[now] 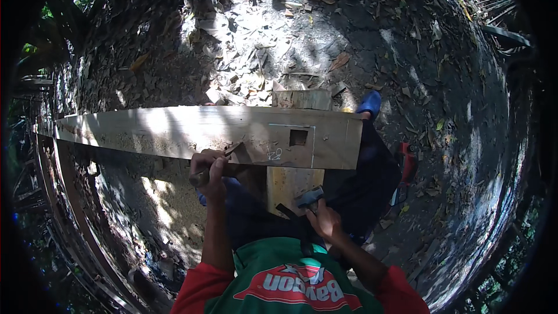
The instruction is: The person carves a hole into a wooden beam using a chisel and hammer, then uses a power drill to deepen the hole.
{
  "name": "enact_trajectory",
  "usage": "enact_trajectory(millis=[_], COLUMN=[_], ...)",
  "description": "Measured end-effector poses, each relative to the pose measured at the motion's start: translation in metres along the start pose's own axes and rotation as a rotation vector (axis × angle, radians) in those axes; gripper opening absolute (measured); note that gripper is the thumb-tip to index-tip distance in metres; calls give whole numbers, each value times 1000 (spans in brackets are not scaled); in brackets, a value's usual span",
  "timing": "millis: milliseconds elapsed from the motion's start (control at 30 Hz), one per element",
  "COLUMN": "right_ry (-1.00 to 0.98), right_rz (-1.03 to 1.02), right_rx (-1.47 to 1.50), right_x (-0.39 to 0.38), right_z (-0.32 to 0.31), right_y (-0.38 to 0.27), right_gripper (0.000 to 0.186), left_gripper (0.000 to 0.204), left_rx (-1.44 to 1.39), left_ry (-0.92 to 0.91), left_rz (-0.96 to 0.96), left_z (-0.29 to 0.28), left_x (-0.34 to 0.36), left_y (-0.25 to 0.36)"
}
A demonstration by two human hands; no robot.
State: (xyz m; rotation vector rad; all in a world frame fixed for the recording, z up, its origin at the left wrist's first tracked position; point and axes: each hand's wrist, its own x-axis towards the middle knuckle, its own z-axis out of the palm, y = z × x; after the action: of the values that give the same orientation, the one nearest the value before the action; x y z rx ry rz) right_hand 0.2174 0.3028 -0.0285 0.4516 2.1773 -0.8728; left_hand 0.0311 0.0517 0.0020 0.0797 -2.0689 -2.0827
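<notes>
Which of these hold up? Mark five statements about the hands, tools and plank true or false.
1. The left hand grips a handled tool. True.
2. The right hand is empty. False: it holds a hammer.
3. The hole in the plank is round. False: it is squarish.
4. A blue shoe shows near the plank's right end. True.
5. The hammer's head rests on the plank. False: it is apart from it, on the wearer's side.
</notes>
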Motion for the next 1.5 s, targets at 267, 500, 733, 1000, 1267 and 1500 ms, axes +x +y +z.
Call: enact_trajectory(millis=[267,500,733,1000,1267,1500], right_ry=[1,189,258,148,351,579], right_rz=[-63,-150,37,-265,-789,-785], right_rx=[8,75,-62,-15,-347,-292], right_x=[1,-7,-36,-8,130,115], right_z=[-3,-5,10,-16,28,43], right_y=[3,-8,-5,-113,-263,-200], right_gripper=[48,47,52,43,44,54], left_gripper=[15,48,31,47,65,60], left_rx=[-58,423,1250,1316,1010,928], left_ry=[27,-245,-670,-223,57,110], left_rz=[27,-116,287,76,67,-365], left_z=[10,39,-126,-274,-223,-192], left_x=[10,85,162,175,66,-207], left_y=[-16,-9,-53,-120,-80,-96])
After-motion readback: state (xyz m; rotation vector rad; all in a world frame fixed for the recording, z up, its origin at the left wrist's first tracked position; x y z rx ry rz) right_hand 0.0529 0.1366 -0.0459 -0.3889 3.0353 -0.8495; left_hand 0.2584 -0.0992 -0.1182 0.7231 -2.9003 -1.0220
